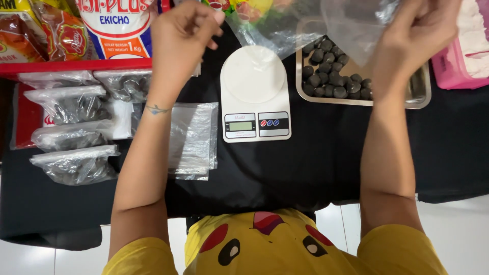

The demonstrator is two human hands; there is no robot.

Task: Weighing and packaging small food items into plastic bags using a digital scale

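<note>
My right hand [425, 30] is raised above the metal tray [422, 99] and grips a clear plastic bag [354, 28] that hangs open over the dark round balls [331, 76] in the tray. My left hand [181, 33] is lifted to the left of the white kitchen scale [254, 94], fingers curled near a fold of clear plastic [265, 28]. Whether it pinches that plastic is unclear. The scale's round platform has nothing on it.
A stack of flat empty clear bags [192, 137] lies left of the scale. Several filled bags of dark balls [71, 107] line the left side. A red shelf [76, 65] holds packaged goods. A pink container [458, 66] stands at the right on the black cloth [316, 168].
</note>
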